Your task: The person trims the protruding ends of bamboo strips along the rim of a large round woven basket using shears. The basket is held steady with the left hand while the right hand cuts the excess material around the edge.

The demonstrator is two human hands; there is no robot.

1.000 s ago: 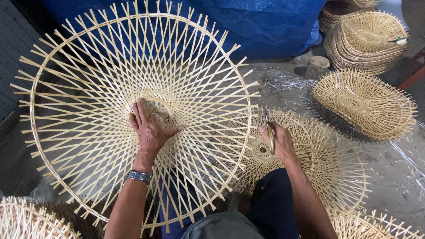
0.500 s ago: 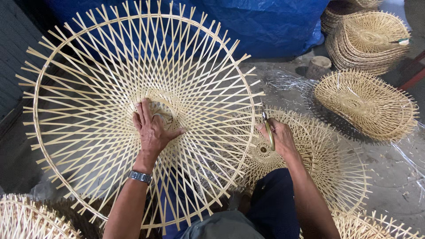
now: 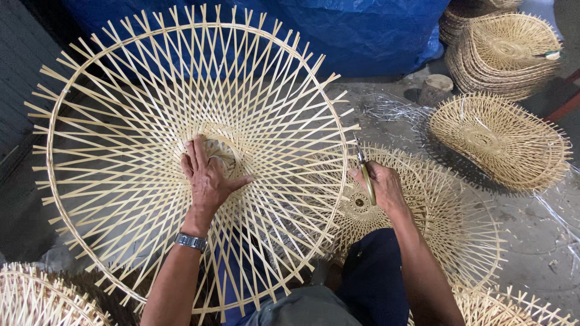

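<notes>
A large round open-weave bamboo frame [image 3: 121, 121] with crossing splints and a hoop rim fills the left and centre of the view. My left hand [image 3: 208, 175], a metal watch on its wrist, presses flat on the woven hub at the frame's middle. My right hand [image 3: 380, 187] is at the frame's right rim and grips a pair of yellow-handled scissors [image 3: 364, 172], blades pointing up toward the splint ends that stick out past the rim.
A flat woven bamboo piece [image 3: 447, 223] lies under my right arm. A similar basket [image 3: 498, 142] sits at right, and a stack of them [image 3: 507, 51] at top right. A blue tarp [image 3: 362, 30] is behind, with a small wood stump [image 3: 436, 89] and another woven piece [image 3: 36, 299] at bottom left.
The frame has shifted slightly rightward under my left hand, and my right hand with the scissors has stayed near the right rim.
</notes>
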